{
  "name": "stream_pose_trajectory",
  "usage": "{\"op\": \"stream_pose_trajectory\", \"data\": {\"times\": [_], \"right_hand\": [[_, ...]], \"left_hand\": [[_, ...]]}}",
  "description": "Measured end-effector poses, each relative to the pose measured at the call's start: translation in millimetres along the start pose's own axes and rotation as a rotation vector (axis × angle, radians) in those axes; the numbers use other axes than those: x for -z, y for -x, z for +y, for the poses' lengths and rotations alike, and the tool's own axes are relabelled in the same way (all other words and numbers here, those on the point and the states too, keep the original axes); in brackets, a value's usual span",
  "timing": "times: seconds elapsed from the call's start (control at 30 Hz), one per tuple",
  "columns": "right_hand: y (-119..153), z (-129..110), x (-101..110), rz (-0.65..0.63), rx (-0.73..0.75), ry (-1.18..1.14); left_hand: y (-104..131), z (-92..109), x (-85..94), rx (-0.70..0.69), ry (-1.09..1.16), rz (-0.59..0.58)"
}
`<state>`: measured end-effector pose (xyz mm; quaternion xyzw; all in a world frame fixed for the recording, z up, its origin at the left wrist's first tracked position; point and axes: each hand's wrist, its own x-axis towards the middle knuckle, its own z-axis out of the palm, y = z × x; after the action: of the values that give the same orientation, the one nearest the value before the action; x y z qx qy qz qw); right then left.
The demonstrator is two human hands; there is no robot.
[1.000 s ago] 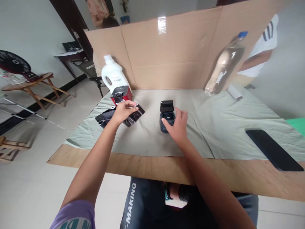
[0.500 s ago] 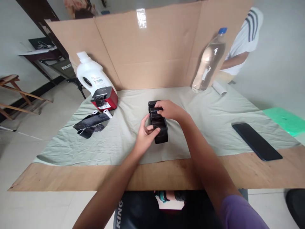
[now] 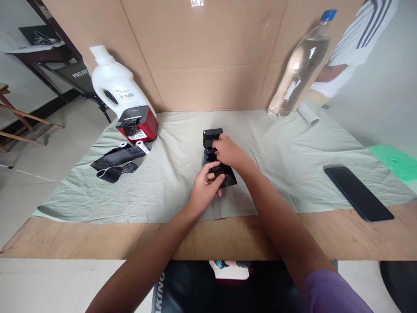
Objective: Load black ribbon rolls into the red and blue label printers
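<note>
A small black device (image 3: 213, 135) with its lid raised stands on the cloth before me. From its near side a glossy black strip (image 3: 228, 176) runs toward me. My left hand (image 3: 206, 184) pinches this strip between thumb and fingers along its left edge. Between the raised lid and the strip, the curled fingers of my right hand (image 3: 230, 152) press into the device; what is under the fingertips is hidden. To the left lie black strips (image 3: 119, 158) partly unrolled from white cores, in front of a red and black box (image 3: 148, 126) with a black piece at its front.
A white detergent jug (image 3: 119, 82) leans by a cardboard screen (image 3: 208, 82). At the right are a water bottle (image 3: 298, 65), a white tube (image 3: 308, 114) and a phone (image 3: 358, 193). A person's striped sleeve (image 3: 374, 26) shows behind the screen. Wood (image 3: 107, 241) edges the table.
My left hand has shifted slightly right with the strip, whose near end now flares to the right. My right fingers have moved a little downward relative to the device's lid. The view has tilted down.
</note>
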<state>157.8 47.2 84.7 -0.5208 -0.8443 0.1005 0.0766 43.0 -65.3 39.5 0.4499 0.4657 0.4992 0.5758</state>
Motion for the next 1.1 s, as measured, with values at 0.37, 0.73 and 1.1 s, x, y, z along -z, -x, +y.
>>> {"op": "stream_pose_trajectory", "data": {"times": [0.37,0.73,1.1], "right_hand": [[-6.0,1.8,-12.0,0.160,-0.106,-0.087],[-21.1,32.9,-12.1,0.381,0.017,-0.493],[4.3,29.0,24.5,-0.118,0.074,-0.374]], "left_hand": [[-7.6,-8.5,6.1,-0.033,-0.077,0.013],[-12.3,-8.0,13.2,0.009,-0.154,-0.052],[-7.3,2.7,9.5,0.078,-0.166,-0.122]]}}
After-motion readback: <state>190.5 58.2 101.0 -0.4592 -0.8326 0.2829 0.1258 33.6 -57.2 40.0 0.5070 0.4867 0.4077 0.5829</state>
